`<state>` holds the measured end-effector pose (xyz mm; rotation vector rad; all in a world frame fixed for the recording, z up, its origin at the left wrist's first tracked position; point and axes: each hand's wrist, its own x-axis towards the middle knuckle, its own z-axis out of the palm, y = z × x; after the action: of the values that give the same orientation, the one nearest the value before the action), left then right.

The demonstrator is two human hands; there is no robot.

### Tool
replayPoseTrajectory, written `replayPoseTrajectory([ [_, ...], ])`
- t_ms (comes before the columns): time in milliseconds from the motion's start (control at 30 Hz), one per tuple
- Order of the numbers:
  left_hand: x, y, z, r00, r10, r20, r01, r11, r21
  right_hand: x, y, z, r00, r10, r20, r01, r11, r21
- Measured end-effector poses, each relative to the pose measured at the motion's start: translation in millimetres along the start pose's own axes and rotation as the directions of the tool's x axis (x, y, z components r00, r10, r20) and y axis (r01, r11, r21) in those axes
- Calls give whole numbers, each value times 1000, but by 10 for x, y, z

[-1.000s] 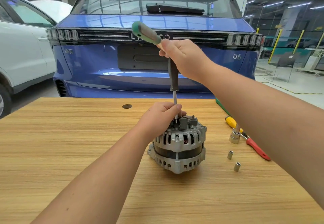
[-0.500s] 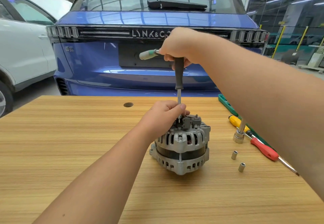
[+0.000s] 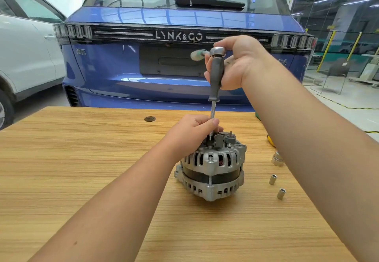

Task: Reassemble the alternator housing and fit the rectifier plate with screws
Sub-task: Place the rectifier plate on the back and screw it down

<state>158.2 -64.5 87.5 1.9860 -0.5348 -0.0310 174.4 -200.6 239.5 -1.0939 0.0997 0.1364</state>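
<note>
While the ribbed, cast-aluminium alternator housing (image 3: 211, 171) stands upright on the light wood-grain table (image 3: 71, 169), just right of the table's centre, the left hand (image 3: 190, 136) rests on its upper left edge, at about 10 o'clock from the housing's middle. Its fingers are curled, and the thumb and forefinger pinch the thin steel shank (image 3: 213, 111) of the grey-handled driver (image 3: 215, 75) just above the tip. The right hand (image 3: 235, 63) wraps loosely round the top of the handle, beside a chrome ratchet head (image 3: 217, 51) and a blurred green grip (image 3: 196, 54) pointing toward 9 o'clock.

Handling: the housing appears heavy, rigid and stable on its base; it is unlikely to slide under light driving load. The vented ribs and the mounting lugs at the lower rim offer firm holds. The dark plastic terminal block (image 3: 219, 138) and small studs on top look more delicate and should not bear side force. Copper windings show through the slots and should not be probed. The screw itself is hidden by the fingers.

Three loose steel sockets (image 3: 277, 158) lie at 3 o'clock from the housing, well apart from it; a yellow tool handle (image 3: 270, 139) shows past the right forearm.

Legible writing: "LYNK&CO" in pale letters across the tailgate of the blue car (image 3: 184, 81) at 12 o'clock. No marking on the housing can be read.
</note>
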Motion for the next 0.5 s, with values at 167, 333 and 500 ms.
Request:
replayPoseTrajectory([
  [167,-1,-4,-7,1000,0,-5,0,1000,4,22,75,-65,998,-65,4,64,983,172],
  [333,20,-11,11,999,-9,-37,10,1000,9,167,431,18,772,-616,-156,619,785,-31],
  [500,16,-33,6,1000,-7,-31,7,1000,-7,249,503,-42,140,-920,365,735,-151,-661],
])
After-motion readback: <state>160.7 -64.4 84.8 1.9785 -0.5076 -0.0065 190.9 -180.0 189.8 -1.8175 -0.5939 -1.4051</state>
